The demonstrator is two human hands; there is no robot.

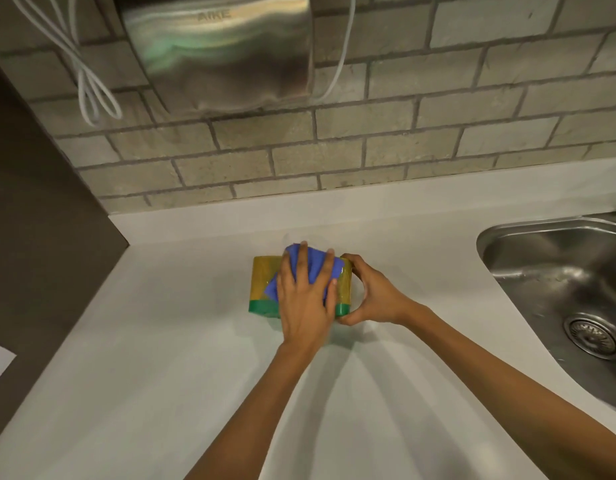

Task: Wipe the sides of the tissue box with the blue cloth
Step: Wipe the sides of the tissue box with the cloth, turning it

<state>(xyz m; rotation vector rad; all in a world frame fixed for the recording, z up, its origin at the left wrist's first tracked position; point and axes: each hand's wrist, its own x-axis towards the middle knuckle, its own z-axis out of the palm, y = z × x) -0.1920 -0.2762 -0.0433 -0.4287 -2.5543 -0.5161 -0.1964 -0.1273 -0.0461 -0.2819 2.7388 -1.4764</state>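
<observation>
We see a white counter under a brick wall, a steel hand dryer above and a steel sink at the right. Mid-counter, well left of the sink, sits the tissue box, yellow with a green band. The left hand lies flat on top, fingers spread, pressing the blue cloth onto it. The right hand cups the box's right end, fingers curled around it
</observation>
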